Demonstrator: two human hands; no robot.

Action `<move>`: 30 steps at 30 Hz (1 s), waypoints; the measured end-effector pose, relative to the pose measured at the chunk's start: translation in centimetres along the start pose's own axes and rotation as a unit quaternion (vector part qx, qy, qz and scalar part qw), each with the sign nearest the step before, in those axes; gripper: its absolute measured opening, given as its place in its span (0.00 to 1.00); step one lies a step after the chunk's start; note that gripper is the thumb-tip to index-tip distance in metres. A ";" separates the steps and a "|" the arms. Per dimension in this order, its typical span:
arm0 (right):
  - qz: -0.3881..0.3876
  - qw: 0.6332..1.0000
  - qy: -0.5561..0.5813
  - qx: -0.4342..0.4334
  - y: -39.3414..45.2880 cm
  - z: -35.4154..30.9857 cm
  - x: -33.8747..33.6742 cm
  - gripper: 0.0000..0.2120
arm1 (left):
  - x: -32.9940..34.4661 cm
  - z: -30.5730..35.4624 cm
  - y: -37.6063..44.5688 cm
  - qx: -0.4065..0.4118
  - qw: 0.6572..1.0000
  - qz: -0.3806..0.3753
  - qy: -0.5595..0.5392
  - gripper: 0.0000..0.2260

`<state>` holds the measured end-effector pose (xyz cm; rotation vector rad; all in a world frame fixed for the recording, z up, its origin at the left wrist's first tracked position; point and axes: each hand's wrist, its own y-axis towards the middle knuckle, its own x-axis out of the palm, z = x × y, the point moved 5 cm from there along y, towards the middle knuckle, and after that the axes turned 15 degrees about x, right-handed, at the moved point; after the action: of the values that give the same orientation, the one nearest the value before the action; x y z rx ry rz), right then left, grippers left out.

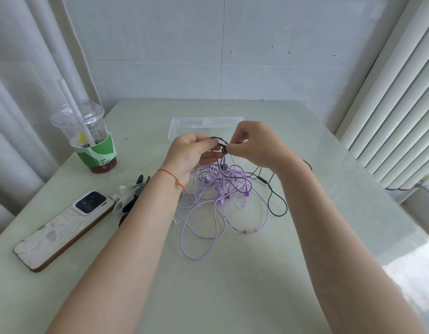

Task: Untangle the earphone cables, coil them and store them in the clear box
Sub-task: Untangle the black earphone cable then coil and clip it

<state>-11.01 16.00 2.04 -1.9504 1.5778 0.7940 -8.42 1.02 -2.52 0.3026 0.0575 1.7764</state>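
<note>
A: Hands?
B: Both raised above the worktop (232, 273), centre. Left hand (189, 155) has its fingers curled round a loop of black earphone cable (277, 203); right hand (254, 145) pinches the same cable at a small black piece between thumb and forefinger. Hands nearly touching.

A: Rest of the cables?
B: Black cable hangs from the hands, runs right and loops on the worktop. Purple earphone cables (215, 208) lie in a tangled heap directly below the hands, loops spreading toward the near edge.

A: Clear box?
B: Clear box (184, 127) just beyond the hands, far centre. Contents unclear.

A: Others?
B: Left side: lidded drink cup (88, 138) with straw, phone (64, 227) face down, black-and-white object (129, 201) beside it.
</note>
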 end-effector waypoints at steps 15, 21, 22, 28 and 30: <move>-0.026 0.999 0.020 0.010 0.1 0.1 0.6 0.05 | 0.9 -0.2 -0.2 -0.045 0.994 -0.042 -0.091 0.08; -0.045 0.997 0.056 0.008 -0.3 -0.2 0.4 0.05 | 0.9 -0.5 -0.4 -0.049 0.994 -0.080 -0.047 0.07; -0.050 0.997 0.061 0.011 -0.4 -0.2 0.4 0.05 | 0.7 -0.5 -0.3 -0.048 0.995 -0.077 -0.037 0.07; -0.043 0.995 0.086 0.014 -0.3 -0.2 0.1 0.04 | 0.2 -0.5 -0.2 -0.046 0.996 -0.062 -0.032 0.05; -0.035 0.995 0.096 0.011 -0.3 -0.3 0.0 0.04 | 0.2 -0.4 -0.3 -0.052 0.995 -0.083 -0.032 0.05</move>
<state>-10.72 15.89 2.25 -2.1073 1.6078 0.5735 -8.27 1.36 -2.91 0.2715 -0.0535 1.5982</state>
